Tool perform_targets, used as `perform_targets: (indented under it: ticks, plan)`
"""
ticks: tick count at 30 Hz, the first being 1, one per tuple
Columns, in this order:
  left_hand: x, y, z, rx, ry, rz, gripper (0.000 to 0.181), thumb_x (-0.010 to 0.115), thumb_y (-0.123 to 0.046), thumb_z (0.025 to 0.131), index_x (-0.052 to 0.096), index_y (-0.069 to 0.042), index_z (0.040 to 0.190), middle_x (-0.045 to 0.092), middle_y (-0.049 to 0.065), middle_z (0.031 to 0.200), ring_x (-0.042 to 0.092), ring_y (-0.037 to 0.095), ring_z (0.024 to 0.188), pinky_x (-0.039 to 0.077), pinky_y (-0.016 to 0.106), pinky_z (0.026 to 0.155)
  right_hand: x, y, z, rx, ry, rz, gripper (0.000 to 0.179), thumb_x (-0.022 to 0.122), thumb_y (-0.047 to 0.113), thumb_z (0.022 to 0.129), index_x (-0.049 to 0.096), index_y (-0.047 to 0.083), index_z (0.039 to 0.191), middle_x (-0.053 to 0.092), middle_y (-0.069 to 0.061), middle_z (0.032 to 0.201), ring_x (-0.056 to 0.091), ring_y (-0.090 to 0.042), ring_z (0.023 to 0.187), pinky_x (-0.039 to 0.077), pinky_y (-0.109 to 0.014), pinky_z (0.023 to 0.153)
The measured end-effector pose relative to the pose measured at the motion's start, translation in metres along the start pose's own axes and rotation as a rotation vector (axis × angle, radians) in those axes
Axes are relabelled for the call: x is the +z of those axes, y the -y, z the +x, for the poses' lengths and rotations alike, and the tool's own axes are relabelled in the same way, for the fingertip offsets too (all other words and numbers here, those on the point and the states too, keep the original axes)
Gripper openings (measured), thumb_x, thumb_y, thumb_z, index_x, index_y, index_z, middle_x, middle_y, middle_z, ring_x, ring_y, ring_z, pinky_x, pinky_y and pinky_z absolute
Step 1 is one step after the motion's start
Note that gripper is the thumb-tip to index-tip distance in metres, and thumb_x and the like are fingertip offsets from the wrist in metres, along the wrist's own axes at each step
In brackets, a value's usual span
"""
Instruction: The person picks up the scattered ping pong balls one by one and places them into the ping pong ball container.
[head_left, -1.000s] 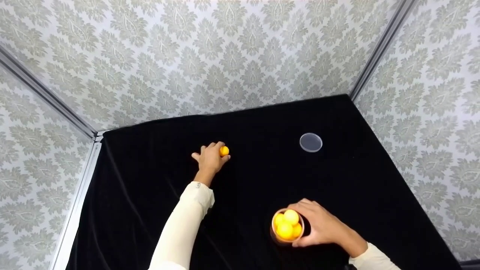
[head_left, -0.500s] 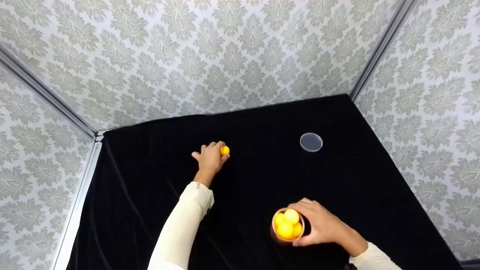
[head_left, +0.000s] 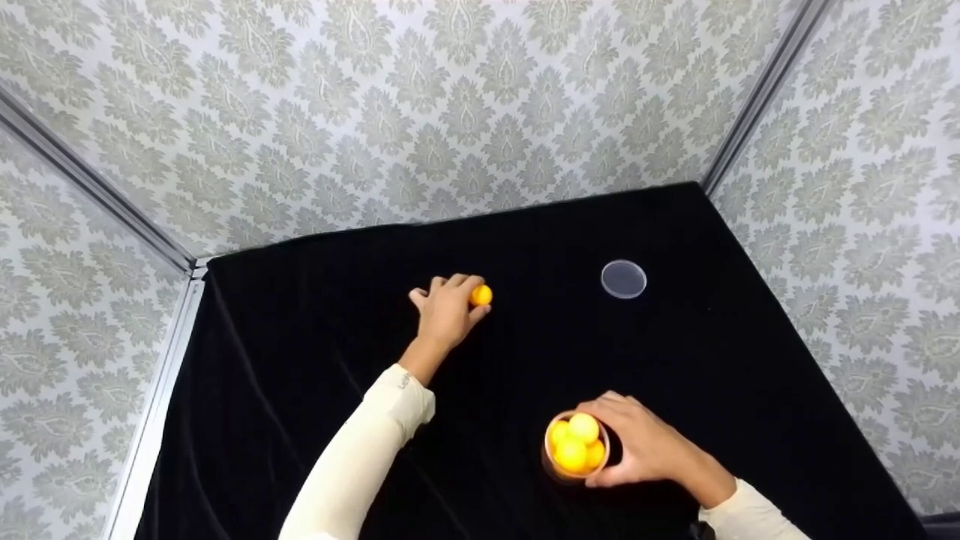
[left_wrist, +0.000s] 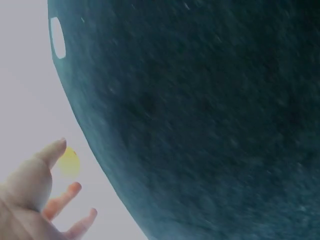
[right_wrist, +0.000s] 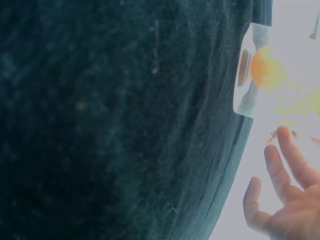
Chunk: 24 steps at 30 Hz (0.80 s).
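In the head view my left hand [head_left: 446,311] pinches an orange ping-pong ball [head_left: 482,295] between thumb and fingers, over the left middle of the table. The ball [left_wrist: 69,163] also appears washed out beside the thumb in the left wrist view. Near the front, my right hand [head_left: 643,442] curls round the right side of a clear round jar [head_left: 548,466]. Several orange ping-pong balls [head_left: 571,454] fill it to the rim, and its mouth faces up. Overexposure in the right wrist view blurs what lies beyond the right hand [right_wrist: 290,200].
A clear round lid [head_left: 624,280] lies flat at the back right of the black cloth-covered table [head_left: 525,352]. Patterned wall panels [head_left: 465,112] rise behind and on both sides, joined by metal corner posts.
My left hand has moved to the right with the ball in its fingers. The right hand and the jar stay almost in place; the whole head view has shifted slightly.
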<state>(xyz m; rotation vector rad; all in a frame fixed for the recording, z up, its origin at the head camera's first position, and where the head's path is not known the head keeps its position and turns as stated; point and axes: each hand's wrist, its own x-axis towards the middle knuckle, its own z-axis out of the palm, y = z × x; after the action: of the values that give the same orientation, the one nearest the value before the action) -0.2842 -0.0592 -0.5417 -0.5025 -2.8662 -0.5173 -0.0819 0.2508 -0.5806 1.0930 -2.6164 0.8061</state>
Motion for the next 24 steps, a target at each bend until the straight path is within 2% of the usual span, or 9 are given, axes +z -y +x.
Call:
perform_targets:
  ticks: [6, 10, 14, 18, 24]
  plan:
    - [-0.013, -0.03, -0.015, 0.144, -0.028, -0.013, 0.044, 0.077, -0.046, 0.087, 0.067, -0.03, 0.128, 0.068, -0.007, 0.13, 0.057, 0.026, 0.11, 0.034, 0.061, 0.087, 0.001, 0.0, 0.0, -0.002, -0.004, 0.006, 0.089, 0.09, 0.064, 0.058, 0.06, 0.027, 0.132, 0.066, 0.014, 0.119, 0.059, -0.007, 0.102, 0.05, -0.036, 0.08]
    - [-0.025, -0.051, -0.031, 0.231, -0.033, -0.053, 0.045, 0.078, -0.048, 0.086, 0.068, -0.031, 0.126, 0.068, -0.009, 0.127, 0.058, 0.024, 0.109, 0.035, 0.058, 0.085, 0.001, 0.0, 0.001, -0.014, -0.018, 0.016, 0.089, 0.092, 0.063, 0.057, 0.06, 0.027, 0.133, 0.066, 0.013, 0.119, 0.06, -0.007, 0.101, 0.051, -0.036, 0.079]
    - [-0.039, -0.07, -0.05, 0.318, -0.019, -0.054, 0.044, 0.074, -0.053, 0.088, 0.067, -0.032, 0.126, 0.066, -0.011, 0.129, 0.057, 0.021, 0.112, 0.034, 0.057, 0.087, 0.0, -0.001, 0.001, -0.025, -0.034, 0.02, 0.09, 0.091, 0.063, 0.057, 0.06, 0.027, 0.133, 0.067, 0.013, 0.119, 0.06, -0.007, 0.101, 0.051, -0.036, 0.079]
    - [-0.052, -0.083, -0.068, 0.397, -0.022, -0.068, 0.045, 0.072, -0.055, 0.089, 0.067, -0.032, 0.127, 0.065, -0.012, 0.131, 0.056, 0.019, 0.113, 0.034, 0.056, 0.087, 0.0, -0.001, 0.001, -0.029, -0.036, 0.018, 0.09, 0.091, 0.063, 0.057, 0.06, 0.027, 0.134, 0.067, 0.013, 0.119, 0.06, -0.007, 0.101, 0.051, -0.035, 0.078]
    - [-0.068, -0.096, -0.09, 0.475, -0.028, -0.097, 0.047, 0.074, -0.054, 0.087, 0.067, -0.033, 0.128, 0.064, -0.012, 0.133, 0.056, 0.017, 0.115, 0.034, 0.052, 0.086, 0.001, 0.0, 0.001, -0.033, -0.034, 0.012, 0.091, 0.092, 0.063, 0.057, 0.06, 0.025, 0.133, 0.067, 0.012, 0.118, 0.06, -0.008, 0.101, 0.051, -0.034, 0.077]
